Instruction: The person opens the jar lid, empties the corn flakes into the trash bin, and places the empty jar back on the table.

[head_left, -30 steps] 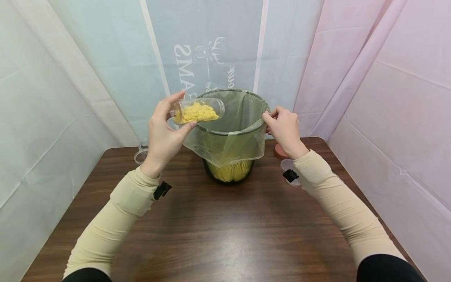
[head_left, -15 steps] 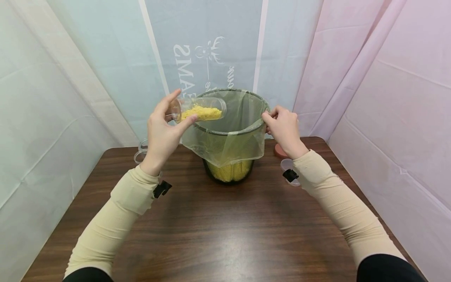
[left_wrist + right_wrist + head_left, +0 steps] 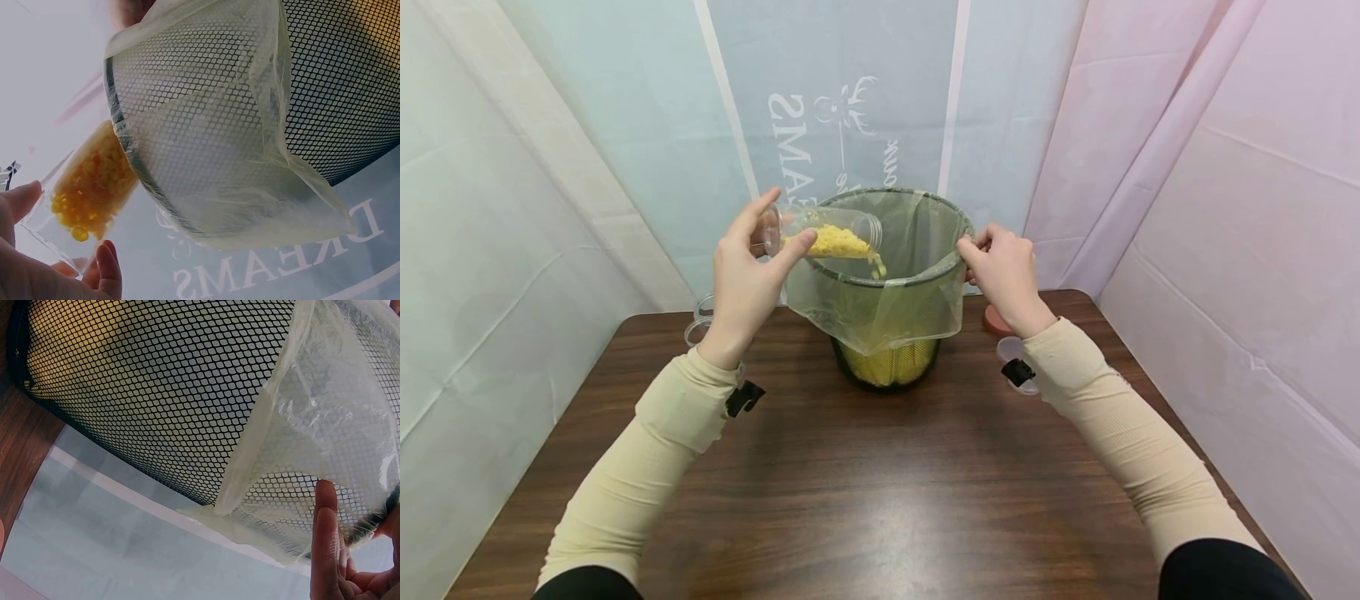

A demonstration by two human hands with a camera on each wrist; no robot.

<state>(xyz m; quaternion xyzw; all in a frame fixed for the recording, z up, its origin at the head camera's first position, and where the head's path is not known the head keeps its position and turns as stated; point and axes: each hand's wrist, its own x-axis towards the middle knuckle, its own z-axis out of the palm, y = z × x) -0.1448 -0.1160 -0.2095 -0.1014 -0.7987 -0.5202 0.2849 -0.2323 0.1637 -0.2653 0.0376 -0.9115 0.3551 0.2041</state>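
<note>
My left hand point(image 3: 748, 283) grips a clear plastic jar point(image 3: 786, 221) near its base, tipped on its side with the mouth over the bin's rim. Small yellow pieces point(image 3: 838, 242) lie along the jar's lower wall, and a few spill from its mouth into the bin. The black mesh waste bin point(image 3: 156, 381) stands upright, lined with a translucent pale yellow bag point(image 3: 887, 312) folded over the rim. My right hand point(image 3: 1006, 271) pinches the bag and rim at the right side; in the right wrist view its fingers point(image 3: 325, 537) lie against the outside.
Clear ring-like plastic pieces point(image 3: 698, 332) lie on the brown wooden table point(image 3: 865, 483) at the left. A reddish round lid point(image 3: 996, 322) and a clear round lid point(image 3: 1011, 354) are by the right wrist. Pale fabric point(image 3: 625, 100) hangs around the table.
The left hand has tilted the jar's mouth lower and slightly right. The yellow pieces have slid toward the mouth and now fall into the bin. The right hand stays in place.
</note>
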